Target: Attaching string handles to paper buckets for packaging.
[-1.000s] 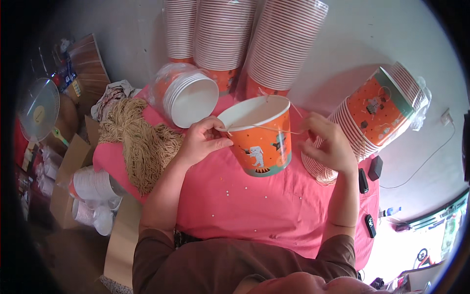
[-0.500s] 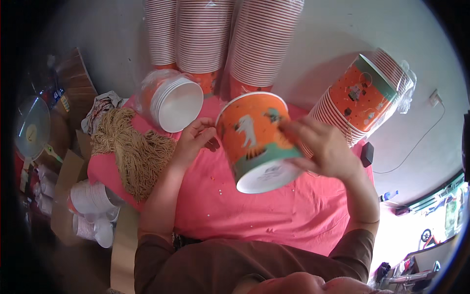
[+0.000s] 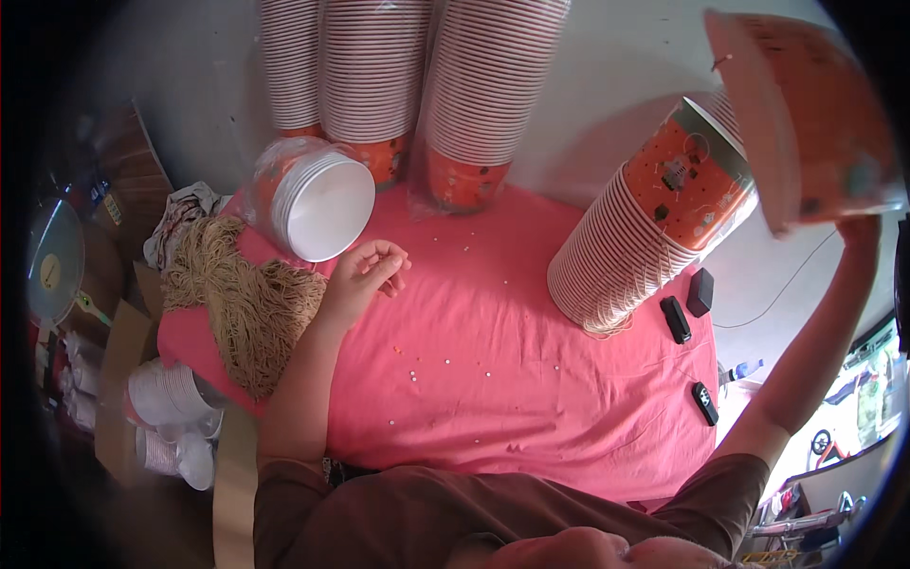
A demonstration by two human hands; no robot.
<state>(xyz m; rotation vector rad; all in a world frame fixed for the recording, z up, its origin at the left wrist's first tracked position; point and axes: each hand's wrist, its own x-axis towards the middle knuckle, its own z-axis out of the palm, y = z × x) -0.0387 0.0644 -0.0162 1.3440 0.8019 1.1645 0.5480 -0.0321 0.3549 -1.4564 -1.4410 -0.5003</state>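
Observation:
At the upper right, my raised right hand (image 3: 859, 228) grips an orange paper bucket (image 3: 806, 123) that is tipped on its side. Most of that hand is hidden behind it, and a small piece of string shows near its rim. Below leans a long nested stack of orange and green paper buckets (image 3: 654, 209), thin cords hanging along its rims. My left hand (image 3: 368, 273) is over the pink cloth (image 3: 512, 322), fingers loosely bent and nothing in them. Beside it are a bundle of tan cords (image 3: 251, 294) and a short bucket stack in clear plastic (image 3: 327, 209).
Tall plastic-wrapped bucket stacks (image 3: 483, 95) stand against the wall. Two small black objects (image 3: 676, 320) and a dark remote-like device (image 3: 704, 404) lie at the table's right side. Cardboard boxes (image 3: 118, 379) and more white cups (image 3: 171, 389) sit left of the table.
My right hand has carried the bucket from the middle of the table up to the far right. My left hand stays near its place, away from the bucket.

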